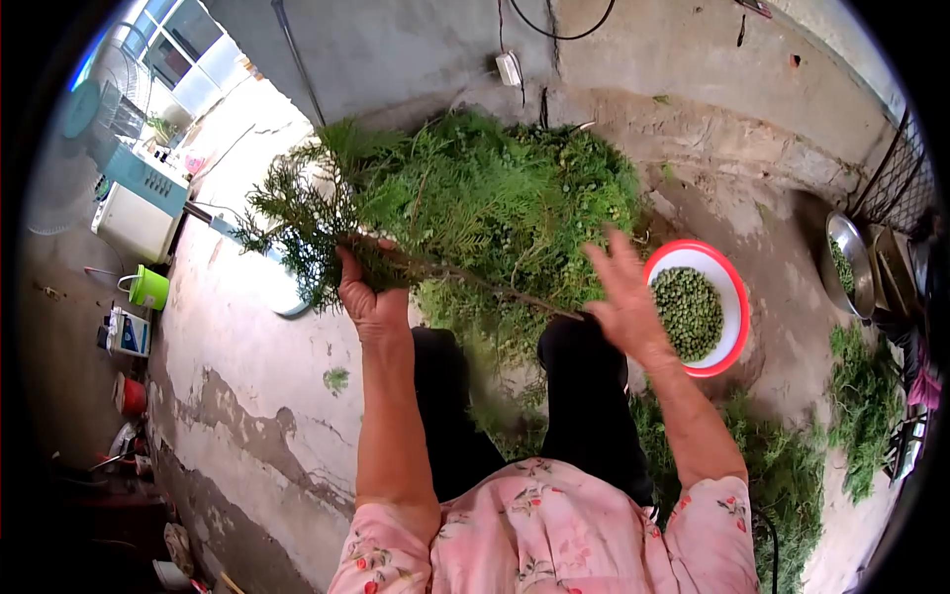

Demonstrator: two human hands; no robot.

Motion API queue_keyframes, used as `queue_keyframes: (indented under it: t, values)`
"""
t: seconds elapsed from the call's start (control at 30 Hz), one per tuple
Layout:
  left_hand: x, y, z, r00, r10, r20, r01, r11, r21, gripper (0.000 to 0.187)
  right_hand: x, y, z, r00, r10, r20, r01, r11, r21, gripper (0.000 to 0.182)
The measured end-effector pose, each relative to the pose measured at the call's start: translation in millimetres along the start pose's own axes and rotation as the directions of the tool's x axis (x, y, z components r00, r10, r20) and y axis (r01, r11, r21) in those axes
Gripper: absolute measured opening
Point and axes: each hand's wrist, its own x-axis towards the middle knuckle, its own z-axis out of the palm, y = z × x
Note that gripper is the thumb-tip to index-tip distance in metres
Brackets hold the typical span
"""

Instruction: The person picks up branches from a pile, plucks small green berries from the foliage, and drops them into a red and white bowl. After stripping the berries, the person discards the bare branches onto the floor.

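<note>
A leafy green branch (297,223) is held in my left hand (374,297), its foliage pointing up and left. From that hand its bare stem slants down to the right and ends by my right knee. My right hand (625,302) is spread close to the stem's end, slightly blurred; no object shows in it. Behind both hands lies a large heap of green branches (495,188) with small round cones. Right of my right hand stands a white basin (732,307) with a red rim, holding many small green cones (688,314).
A metal bowl (863,282) with green bits stands at the far right, near more cut greenery (861,406). Other greenery (782,485) lies at the lower right. A grey wall (426,49) closes the back. On the left are a fan (84,109) and a green bucket (149,288).
</note>
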Motion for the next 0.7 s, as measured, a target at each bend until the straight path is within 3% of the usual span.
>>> queue_keyframes:
  t: [0.07,0.17,0.27,0.3,0.33,0.37,0.4,0.43,0.53,0.6,0.7]
  values:
    - [-5.5,-3.9,3.7,0.999,-0.042,-0.015,0.042,0.999,-0.027,0.014,3.6,-28.1,15.2,0.982,0.009,0.191,-0.037,0.989,0.144,0.073]
    - [-9.3,-10.1,-2.8,0.998,-0.057,0.002,0.057,0.998,-0.018,0.018,5.9,-41.6,42.2,0.976,-0.076,0.202,0.05,0.99,0.132,0.057]
    - [-13.3,-18.0,-0.8,0.997,-0.026,-0.077,0.026,1.0,-0.004,0.026,9.8,-41.7,55.0,0.974,-0.103,0.2,0.088,0.993,0.085,0.04]
    - [-17.4,-19.2,8.6,0.992,-0.034,-0.12,0.036,0.999,0.012,0.029,11.5,-43.5,54.5,0.982,-0.185,0.025,0.183,0.981,0.065,0.027]
    - [-21.8,-21.7,20.2,0.986,-0.043,-0.159,0.048,0.999,0.026,0.032,15.3,-46.6,49.2,0.987,-0.123,0.106,0.115,0.99,0.079,0.028]
    - [-32.6,-28.1,35.7,0.992,0.059,-0.115,-0.034,0.976,0.214,0.041,19.6,-50.9,40.2,0.98,-0.061,0.187,0.046,0.995,0.084,0.028]
    - [-34.1,-26.7,35.0,0.997,0.042,-0.066,-0.025,0.97,0.241,0.042,21.8,-52.9,33.9,0.964,0.003,0.267,-0.025,0.996,0.081,0.028]
    - [-35.0,-24.2,33.0,1.0,0.022,-0.018,-0.016,0.963,0.27,0.043,15.2,-38.0,49.9,0.997,-0.078,-0.01,0.078,0.974,0.213,0.025]
    - [-34.0,-18.3,24.9,0.996,-0.044,0.083,0.013,0.941,0.338,0.048,11.6,-20.1,63.0,0.975,0.129,0.183,-0.202,0.863,0.464,0.022]
    - [-35.0,-15.0,18.6,0.993,-0.091,0.069,0.061,0.935,0.351,0.048,12.4,-22.5,61.0,0.983,0.126,0.136,-0.178,0.845,0.503,0.02]
    - [-43.4,-19.7,16.6,0.994,-0.058,0.093,0.015,0.914,0.406,0.049,11.8,-22.9,62.6,0.985,0.125,0.119,-0.168,0.853,0.494,0.02]
